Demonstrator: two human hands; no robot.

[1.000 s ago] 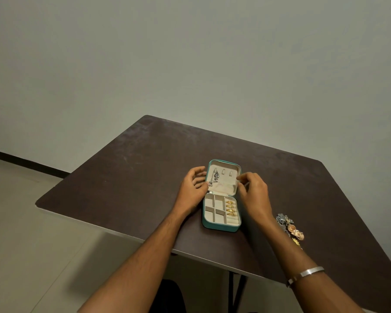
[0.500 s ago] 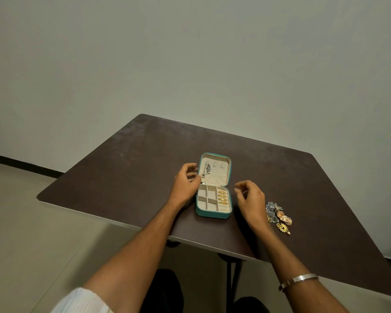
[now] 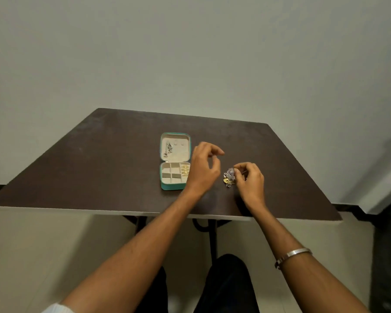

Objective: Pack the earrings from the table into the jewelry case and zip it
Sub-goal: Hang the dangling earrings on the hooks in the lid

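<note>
A: Item, earrings (image 3: pixel 229 178): small heap of silver and gold pieces on the table (image 3: pixel 99 159), just right of the open case (image 3: pixel 174 161). Likely light, hard, prone to snag on one another.

B: Hold?

A: The right hand (image 3: pixel 250 181) has its fingertips curled onto the heap's top, seemingly pinching one silver piece. The left hand (image 3: pixel 202 168) hovers between case and heap, fingers loosely curled, holding nothing. Best taken singly, by the body rather than the hook.

B: Case?

A: Lid flat; one earring hung inside it, gold pieces in the right compartment, others bare.

B: Room?

A: Ample tabletop all round; the heap sits back from the near edge, so a dropped piece should stay on the table.
</note>
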